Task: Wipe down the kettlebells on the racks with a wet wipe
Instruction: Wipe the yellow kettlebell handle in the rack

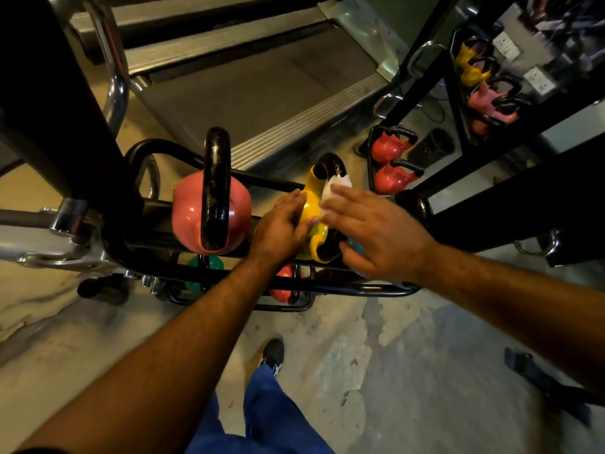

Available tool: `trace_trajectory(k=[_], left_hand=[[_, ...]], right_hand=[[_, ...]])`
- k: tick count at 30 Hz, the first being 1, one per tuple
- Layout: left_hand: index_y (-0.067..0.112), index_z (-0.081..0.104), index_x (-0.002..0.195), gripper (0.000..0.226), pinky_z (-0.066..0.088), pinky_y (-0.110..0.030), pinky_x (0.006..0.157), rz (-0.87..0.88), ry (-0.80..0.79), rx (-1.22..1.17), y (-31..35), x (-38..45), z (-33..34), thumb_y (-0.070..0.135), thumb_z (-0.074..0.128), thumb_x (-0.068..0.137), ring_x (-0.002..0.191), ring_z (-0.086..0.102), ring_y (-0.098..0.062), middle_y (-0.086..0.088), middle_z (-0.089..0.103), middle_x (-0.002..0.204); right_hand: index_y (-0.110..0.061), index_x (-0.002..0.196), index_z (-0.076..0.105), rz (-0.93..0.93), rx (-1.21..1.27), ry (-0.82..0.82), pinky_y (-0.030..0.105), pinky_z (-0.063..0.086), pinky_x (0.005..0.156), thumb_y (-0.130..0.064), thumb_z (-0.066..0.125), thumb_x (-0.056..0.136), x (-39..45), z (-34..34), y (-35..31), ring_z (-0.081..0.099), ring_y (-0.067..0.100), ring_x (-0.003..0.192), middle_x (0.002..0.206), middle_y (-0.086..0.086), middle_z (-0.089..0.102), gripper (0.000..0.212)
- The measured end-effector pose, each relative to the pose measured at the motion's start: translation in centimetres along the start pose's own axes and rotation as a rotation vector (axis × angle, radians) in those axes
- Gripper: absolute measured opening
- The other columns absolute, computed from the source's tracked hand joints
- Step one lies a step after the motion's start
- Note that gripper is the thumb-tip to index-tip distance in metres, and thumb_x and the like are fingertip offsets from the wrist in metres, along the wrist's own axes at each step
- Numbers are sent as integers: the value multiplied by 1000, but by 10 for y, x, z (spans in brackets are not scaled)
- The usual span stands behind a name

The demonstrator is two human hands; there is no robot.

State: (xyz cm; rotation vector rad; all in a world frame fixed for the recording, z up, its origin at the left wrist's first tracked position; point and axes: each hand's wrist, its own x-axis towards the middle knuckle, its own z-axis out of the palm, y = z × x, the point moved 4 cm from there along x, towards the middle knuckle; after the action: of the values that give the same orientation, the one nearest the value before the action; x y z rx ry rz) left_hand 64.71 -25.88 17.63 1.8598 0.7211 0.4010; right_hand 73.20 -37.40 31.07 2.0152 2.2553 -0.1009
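Item: glossy yellow kettlebell with a black loop handle (313,209), seated on the top tier of a black tubular steel rack (183,283), towards its right end. Status: wiping in hand.

Left hand (281,224): laid against the left flank of the yellow bell, fingers fairly straight, fingertips on the coloured shell. The grip is open and flat; it appears to steady the bell rather than clasp it.

Right hand (373,231): spread over the bell's right side, fingers extended, pressing a crumpled white wet wipe (337,188) to the shell just below the handle. The wipe is held down under the fingers, not pinched; part of it shows beyond the fingertips.

Adjacent stock: a larger pink kettlebell with a worn black handle (211,217) stands just to the left on the same tier. Lower tiers hold a green bell (206,265) and a small red-pink one (284,285), both partly hidden by the rails. A second rack (371,158) to the right holds two red kettlebells (391,162); yellow and pink shapes show in the mirror beyond.

Step judged: mid-task, the yellow bell's body being cleaned; whether the pink one has been done cannot be told.

Next move, as judged: carry the wipe round the far side and up over the handle, keeping the left hand braced so the bell does not roll on its rails, then shift to a neighbouring bell.
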Motion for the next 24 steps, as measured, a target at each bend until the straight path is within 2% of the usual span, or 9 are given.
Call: trace_trajectory(k=[3, 5, 8, 10, 12, 15, 20, 24], left_hand=[[17, 49, 146, 56, 30, -37, 119, 10, 7, -2, 0, 0, 0, 28, 65, 94, 147, 33, -17, -3, 41, 157], [17, 48, 147, 56, 29, -36, 120, 7, 25, -4, 0, -1, 1, 29, 65, 94, 147, 32, -16, -3, 40, 157], [17, 47, 147, 56, 28, -33, 119, 9, 3, 9, 1, 1, 0, 28, 64, 95, 147, 32, -17, -3, 39, 158], [17, 47, 147, 57, 30, -39, 120, 14, -17, 21, 0, 2, -1, 30, 65, 95, 147, 32, -18, -4, 39, 158], [15, 47, 147, 59, 31, -44, 119, 22, -27, 30, 1, 0, 1, 35, 63, 94, 147, 32, -20, -5, 40, 157], [15, 47, 147, 63, 32, -43, 118, 20, -29, 26, 1, -1, 1, 42, 58, 91, 147, 34, -20, -5, 40, 157], [17, 49, 146, 71, 35, -44, 117, -1, -23, 0, -1, 1, -3, 51, 54, 83, 145, 38, -20, -4, 42, 156], [17, 48, 146, 61, 36, -46, 116, 10, -19, 2, -1, -1, 0, 39, 66, 92, 145, 37, -19, -3, 41, 157]], right_hand=[[-10, 132, 64, -197, -23, -42, 47, 31, 120, -28, 57, 87, -21, 17, -22, 48, 26, 139, 137, 9, 62, 48], [-11, 131, 65, -247, -101, -52, 47, 33, 119, -27, 57, 88, -22, 18, -19, 50, 27, 137, 137, 9, 63, 46], [-10, 134, 62, -228, -267, -72, 47, 26, 121, -28, 53, 89, -16, 20, -13, 46, 30, 140, 142, 12, 58, 49], [-9, 137, 58, -248, -356, -115, 49, 20, 122, -30, 51, 87, -21, 29, -19, 42, 33, 142, 145, 13, 54, 55], [-7, 135, 60, -283, -410, -145, 50, 19, 121, -33, 57, 87, -29, 38, -28, 45, 34, 140, 142, 14, 57, 55], [-7, 130, 64, -316, -457, -116, 49, 22, 120, -35, 64, 86, -24, 38, -30, 51, 34, 135, 137, 16, 61, 53], [-9, 139, 56, -254, -485, -62, 50, 15, 123, -25, 55, 89, -26, 37, -23, 41, 35, 143, 146, 14, 53, 53], [-10, 130, 65, -362, -432, -52, 47, 23, 118, -11, 72, 75, -32, 51, -40, 55, 31, 130, 131, 11, 65, 56]])
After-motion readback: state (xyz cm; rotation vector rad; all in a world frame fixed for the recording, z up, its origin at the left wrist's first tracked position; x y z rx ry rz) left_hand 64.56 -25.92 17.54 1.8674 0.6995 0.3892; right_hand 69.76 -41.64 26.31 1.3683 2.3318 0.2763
